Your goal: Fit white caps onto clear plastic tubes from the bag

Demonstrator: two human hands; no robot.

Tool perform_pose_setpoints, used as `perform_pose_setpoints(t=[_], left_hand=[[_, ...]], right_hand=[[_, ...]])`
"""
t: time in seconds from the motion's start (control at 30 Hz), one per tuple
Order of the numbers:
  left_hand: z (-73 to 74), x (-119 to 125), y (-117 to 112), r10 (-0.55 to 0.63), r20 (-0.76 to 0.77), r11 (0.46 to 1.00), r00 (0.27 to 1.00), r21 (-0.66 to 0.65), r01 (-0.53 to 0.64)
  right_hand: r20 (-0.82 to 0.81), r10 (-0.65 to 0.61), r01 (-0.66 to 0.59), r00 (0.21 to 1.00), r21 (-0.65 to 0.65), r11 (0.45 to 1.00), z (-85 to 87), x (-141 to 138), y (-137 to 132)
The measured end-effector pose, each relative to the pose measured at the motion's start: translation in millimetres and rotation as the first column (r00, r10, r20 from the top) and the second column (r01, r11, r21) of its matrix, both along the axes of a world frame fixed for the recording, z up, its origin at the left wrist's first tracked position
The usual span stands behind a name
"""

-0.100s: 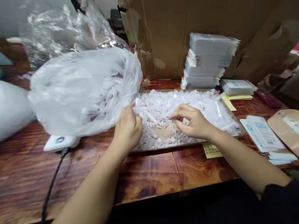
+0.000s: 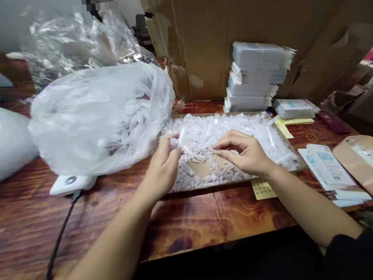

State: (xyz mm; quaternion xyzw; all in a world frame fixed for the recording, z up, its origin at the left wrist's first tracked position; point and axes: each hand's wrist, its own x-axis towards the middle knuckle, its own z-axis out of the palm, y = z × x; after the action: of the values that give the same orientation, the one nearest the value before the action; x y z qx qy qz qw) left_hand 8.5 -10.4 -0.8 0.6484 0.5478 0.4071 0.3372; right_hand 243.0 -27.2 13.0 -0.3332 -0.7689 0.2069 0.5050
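Note:
A shallow cardboard tray (image 2: pixel 203 168) on the table holds many small white and clear plastic pieces (image 2: pixel 191 123). At its left side, the fingers of my left hand (image 2: pixel 164 165) are closed on a small clear plastic packet (image 2: pixel 183 139); its exact kind is unclear. Over the middle of the tray, my right hand (image 2: pixel 247 153) has thumb and forefinger pinched together just above the pieces. Whatever lies between those fingertips is too small to name. Flat clear plastic bags (image 2: pixel 270 141) lie in the tray's right part, beyond my right hand.
A large translucent bag (image 2: pixel 79 116) of white pieces bulges beside the tray, behind a white device (image 2: pixel 72 183) with a black cable. Stacked printed packets (image 2: pixel 256 73) stand at the back against a cardboard wall (image 2: pixel 201 35). Leaflets (image 2: pixel 327 166) and a beige pad (image 2: pixel 371 164) lie right.
My left hand's fingers have extended slightly, and the clear packet shows more to their right. My right hand stays pinched in nearly the same place. The whole view has shifted a little.

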Motion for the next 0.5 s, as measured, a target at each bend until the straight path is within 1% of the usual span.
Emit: perform_pose_setpoints(t=[0.03,0.07,0.1,0.17,0.2,0.27,0.37,0.43,0.5], left_hand=[[-0.4,4.0,-3.9,-0.059,0.091,0.996,0.994,-0.054,0.064],[-0.8,8.6,-8.1,-0.12,0.209,0.981,0.97,-0.122,0.148],[-1.1,13.4,-12.3,-0.166,0.325,0.955,0.931,-0.182,0.234],[-1.5,22.5,-20.1,-0.206,0.502,0.891,0.84,-0.259,0.373],[-1.6,25.9,-23.1,-0.21,0.553,0.862,0.806,-0.285,0.42],[-1.6,29.3,-26.4,-0.192,0.608,0.823,0.771,-0.328,0.464],[-0.5,27.3,-25.3,-0.162,0.632,0.786,0.758,-0.382,0.486],[1.6,24.0,-23.2,-0.197,0.619,0.739,0.76,-0.416,0.53],[4.1,21.3,-22.1,-0.272,0.608,0.698,0.746,-0.41,0.588]], right_hand=[[-0.053,-0.004,0.003,0.999,-0.018,1.0,-0.3,-0.6,-1.9],[-0.107,-0.008,0.004,0.994,-0.038,0.999,-1.4,-2.3,-3.6],[-0.151,-0.008,0.0,0.988,-0.053,0.999,-3.4,-4.9,-4.9],[-0.216,0.006,-0.021,0.976,-0.069,0.997,-8.8,-11.6,-7.1],[-0.237,0.023,-0.043,0.971,-0.079,0.996,-11.5,-14.8,-8.2],[-0.26,0.062,-0.094,0.964,-0.114,0.989,-15.5,-19.3,-10.7],[-0.287,0.128,-0.198,0.949,-0.231,0.952,-15.9,-19.8,-14.9],[-0.346,0.183,-0.292,0.92,-0.298,0.909,-14.2,-17.6,-17.1],[-0.423,0.227,-0.382,0.877,-0.327,0.864,-12.8,-15.7,-18.3]])
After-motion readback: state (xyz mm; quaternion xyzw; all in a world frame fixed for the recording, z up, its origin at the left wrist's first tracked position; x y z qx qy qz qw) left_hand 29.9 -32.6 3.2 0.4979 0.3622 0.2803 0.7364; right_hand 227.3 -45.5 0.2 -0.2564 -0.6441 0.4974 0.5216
